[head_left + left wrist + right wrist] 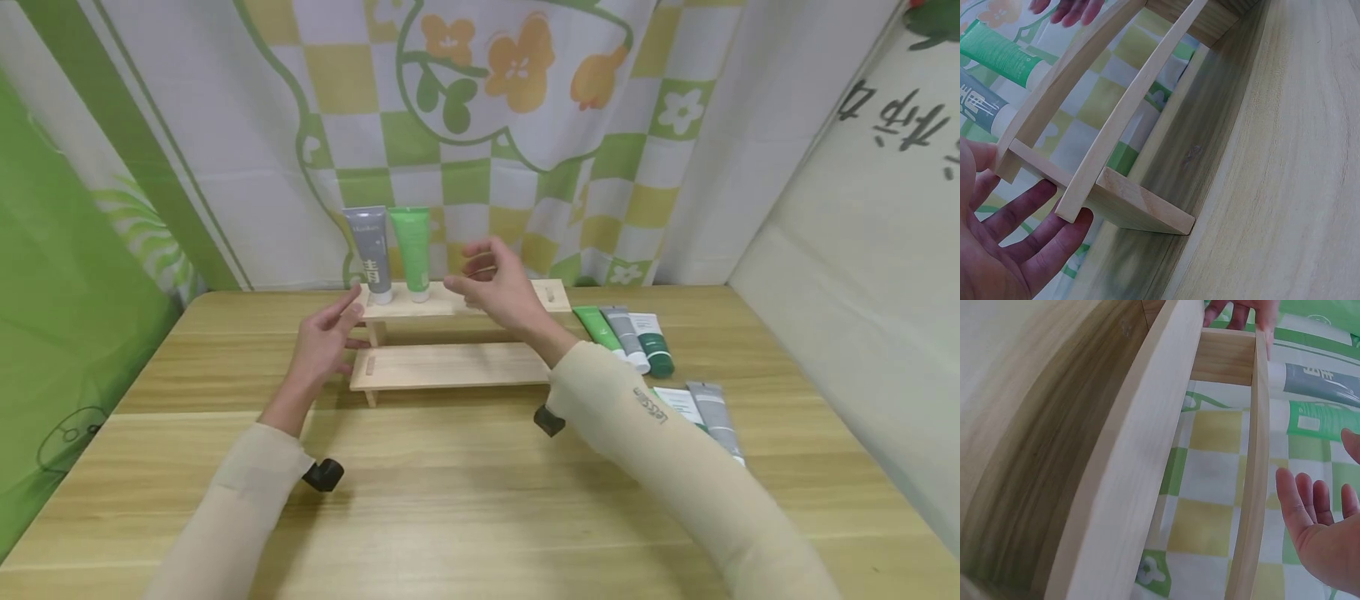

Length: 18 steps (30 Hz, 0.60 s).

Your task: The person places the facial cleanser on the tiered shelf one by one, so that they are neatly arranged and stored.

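A two-tier wooden shelf [450,365] stands on the table. On its upper tier, at the left, a grey tube [371,250] and a green tube [412,250] stand upright on their white caps, side by side. My left hand [322,337] touches the shelf's left end; in the left wrist view its spread fingers [1041,247] rest against the end of the wood. Above the upper tier, right of the green tube, my right hand [498,283] hovers with loosely bent fingers and nothing in them. The right wrist view shows this hand [1325,537] apart from the shelf.
Right of the shelf lie a green tube [597,328], a grey tube [626,337] and a white and dark green tube [652,343]. Nearer, partly behind the right sleeve, lie another white tube [678,403] and a grey tube [716,417]. A patterned curtain [420,150] hangs behind.
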Each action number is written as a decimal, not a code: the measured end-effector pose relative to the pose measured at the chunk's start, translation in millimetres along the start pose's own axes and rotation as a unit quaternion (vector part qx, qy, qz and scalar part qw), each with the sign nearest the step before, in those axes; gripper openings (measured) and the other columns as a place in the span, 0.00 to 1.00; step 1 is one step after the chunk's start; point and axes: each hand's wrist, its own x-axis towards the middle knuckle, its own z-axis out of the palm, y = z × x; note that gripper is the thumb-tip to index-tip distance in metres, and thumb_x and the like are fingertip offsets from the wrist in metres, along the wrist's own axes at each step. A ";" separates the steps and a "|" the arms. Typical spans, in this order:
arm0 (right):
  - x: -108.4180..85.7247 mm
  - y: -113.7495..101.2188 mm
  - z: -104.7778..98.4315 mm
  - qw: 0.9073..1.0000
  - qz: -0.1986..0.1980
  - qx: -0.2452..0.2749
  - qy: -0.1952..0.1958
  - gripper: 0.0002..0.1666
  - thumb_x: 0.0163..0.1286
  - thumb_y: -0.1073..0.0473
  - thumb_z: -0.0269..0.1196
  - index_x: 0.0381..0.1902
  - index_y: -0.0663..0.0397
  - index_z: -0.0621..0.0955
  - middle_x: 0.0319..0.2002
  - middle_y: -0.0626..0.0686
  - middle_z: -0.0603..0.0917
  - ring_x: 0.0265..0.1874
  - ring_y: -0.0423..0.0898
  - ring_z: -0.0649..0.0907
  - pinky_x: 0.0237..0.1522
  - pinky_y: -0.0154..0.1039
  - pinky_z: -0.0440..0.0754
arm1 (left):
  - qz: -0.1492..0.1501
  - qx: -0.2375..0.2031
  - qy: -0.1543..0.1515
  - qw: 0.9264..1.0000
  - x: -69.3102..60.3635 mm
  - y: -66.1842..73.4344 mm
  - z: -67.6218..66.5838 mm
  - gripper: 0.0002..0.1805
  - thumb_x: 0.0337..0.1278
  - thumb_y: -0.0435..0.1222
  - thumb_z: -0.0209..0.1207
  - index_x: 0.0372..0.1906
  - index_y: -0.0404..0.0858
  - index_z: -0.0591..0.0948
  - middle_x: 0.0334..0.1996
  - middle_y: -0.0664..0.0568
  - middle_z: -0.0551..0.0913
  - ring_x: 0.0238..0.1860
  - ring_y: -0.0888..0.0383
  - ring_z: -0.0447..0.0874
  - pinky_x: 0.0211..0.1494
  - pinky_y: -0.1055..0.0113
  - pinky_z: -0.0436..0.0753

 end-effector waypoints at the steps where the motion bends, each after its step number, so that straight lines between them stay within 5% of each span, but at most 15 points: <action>1: -1.8 0.8 -3.0 1.000 0.001 0.004 -0.001 0.28 0.65 0.59 0.72 0.58 0.55 0.72 0.54 0.60 0.76 0.51 0.54 0.81 0.47 0.46 0.87 | 0.000 0.002 0.001 1.000 0.2 -0.1 -0.1 0.28 0.73 0.57 0.52 0.74 0.63 0.66 0.68 0.40 0.73 0.47 0.42 0.86 0.30 0.56 0.89; 12: -28.3 9.7 -40.7 1.000 0.002 0.006 -0.010 0.29 0.67 0.62 0.70 0.60 0.64 0.71 0.55 0.66 0.76 0.48 0.54 0.83 0.47 0.46 0.87 | 0.008 0.011 -0.001 1.000 2.8 -2.0 -0.6 0.29 0.72 0.58 0.52 0.75 0.62 0.66 0.64 0.40 0.77 0.45 0.46 0.86 0.32 0.54 0.89; 18: -44.6 15.9 -61.8 1.000 0.015 0.024 -0.001 0.28 0.67 0.64 0.69 0.61 0.64 0.72 0.51 0.61 0.78 0.45 0.55 0.84 0.48 0.51 0.87 | 0.005 0.007 -0.003 1.000 2.7 -2.8 -1.0 0.30 0.72 0.58 0.52 0.75 0.62 0.66 0.65 0.40 0.76 0.44 0.48 0.87 0.34 0.52 0.89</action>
